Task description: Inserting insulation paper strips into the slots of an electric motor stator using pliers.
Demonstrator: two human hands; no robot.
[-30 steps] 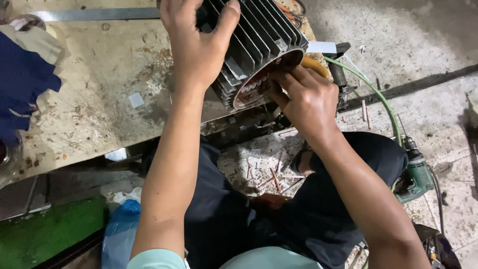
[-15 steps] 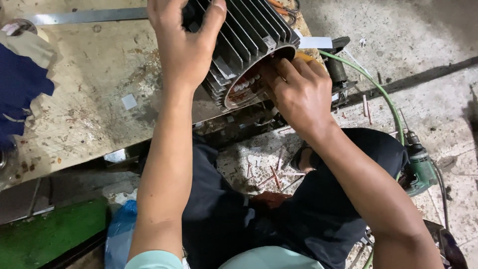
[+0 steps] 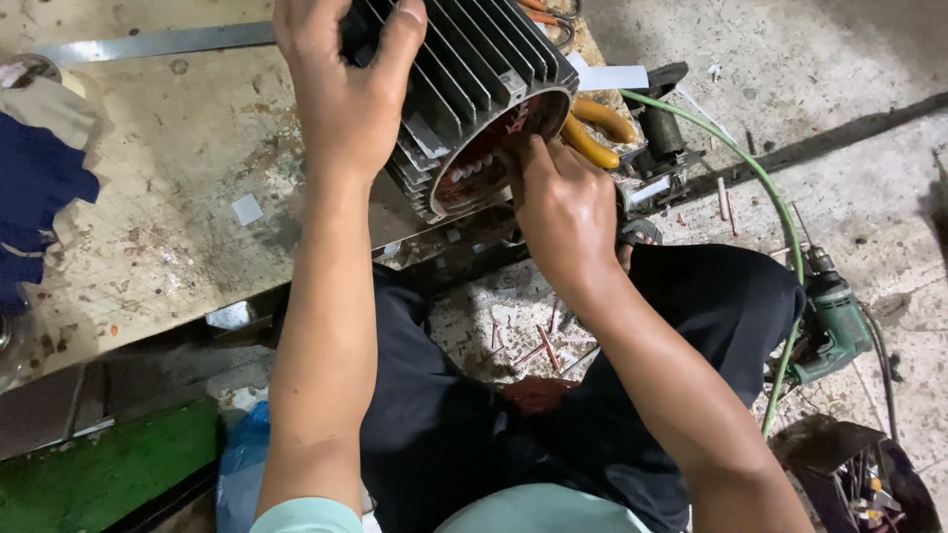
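Rough concrete floor [image 3: 849, 59] fills the right of the view, and a worn, stained bench [image 3: 168, 197] the left; the bench's front edge runs diagonally from lower left up toward the centre. A finned motor housing [image 3: 484, 89] is seen at that edge, near the top of the view. Its long axis is tilted, with the open round end pointed down and toward the person, so that reddish windings inside the bore are shown. The fins run along that axis, up and to the left.

The left hand [image 3: 341, 94] is laid over the upper side of the housing, fingers spread and curled down over the fins, so the housing is gripped from above. The right hand [image 3: 563, 212] is set at the lower rim of the open end, fingers bent and pressed into the bore; whether anything is pinched between them cannot be told.

Just right of the housing, yellow-handled pliers [image 3: 597, 133] are lying at the bench corner, close beside the right hand. A green hose [image 3: 760, 188] is curved across the floor down to a green drill [image 3: 829, 326], well apart from the hands. A blue cloth [image 3: 35, 212] is lying at the far left of the bench, and a metal strip [image 3: 148, 41] along its back. Open bench surface is left between cloth and housing. Below the hands, the person's dark-trousered knees [image 3: 711, 306] are close under the bench edge.
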